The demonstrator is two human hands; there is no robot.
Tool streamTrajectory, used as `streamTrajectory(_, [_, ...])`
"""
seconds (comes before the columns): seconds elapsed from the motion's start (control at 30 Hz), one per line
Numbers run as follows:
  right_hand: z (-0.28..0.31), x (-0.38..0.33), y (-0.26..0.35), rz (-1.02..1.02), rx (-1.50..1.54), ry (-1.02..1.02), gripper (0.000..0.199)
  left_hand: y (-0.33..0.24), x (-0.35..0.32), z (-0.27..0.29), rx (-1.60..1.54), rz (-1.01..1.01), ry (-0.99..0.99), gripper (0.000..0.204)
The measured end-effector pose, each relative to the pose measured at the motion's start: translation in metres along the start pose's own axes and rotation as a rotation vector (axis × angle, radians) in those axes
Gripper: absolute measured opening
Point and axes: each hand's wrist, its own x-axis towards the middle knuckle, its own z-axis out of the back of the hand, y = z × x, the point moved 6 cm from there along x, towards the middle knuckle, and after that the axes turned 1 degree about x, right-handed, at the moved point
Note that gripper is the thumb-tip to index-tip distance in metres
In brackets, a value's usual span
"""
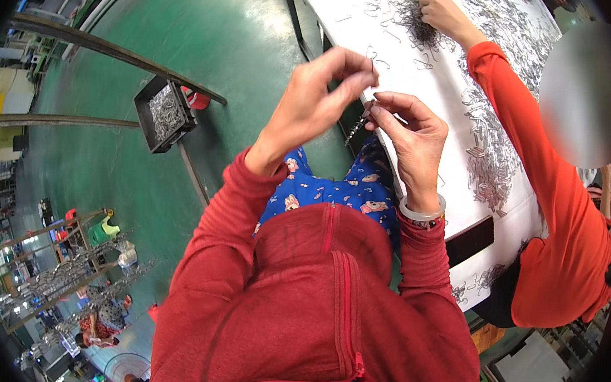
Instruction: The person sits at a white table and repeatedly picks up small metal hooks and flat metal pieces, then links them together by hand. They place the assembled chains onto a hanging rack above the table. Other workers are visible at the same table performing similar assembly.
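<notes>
My right hand (pixel 416 131), a pale bangle at its wrist, pinches a short row of small shiny metal pieces (pixel 354 132) between thumb and fingers at the table's edge. The row hangs down past the edge; its exact kind is too small to tell. Just to the left and slightly beyond, my left hand (pixel 320 95) is raised, its thumb and fingertips closed together. A thin wire shows by those fingertips, but whether they grip it is unclear. Several bent wire hooks (pixel 425 61) lie on the white table (pixel 428 86) past my hands.
A co-worker's hand (pixel 445 15) in an orange sleeve (pixel 533 123) reaches into a dark pile of wire hooks (pixel 422 29). Loose metal clips (pixel 490 166) cover the table's right side, near a dark phone (pixel 469 241). Left, a black crate (pixel 140 106) of metal parts sits by a metal frame.
</notes>
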Motion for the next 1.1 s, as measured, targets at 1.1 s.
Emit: streamTrajectory(1.1, [0.197, -0.016, -0.02, 0.218, -1.695, 0.055, 0.009, 0.015, -0.042, -0.019, -0.078, 0.03, -0.128, 0.008])
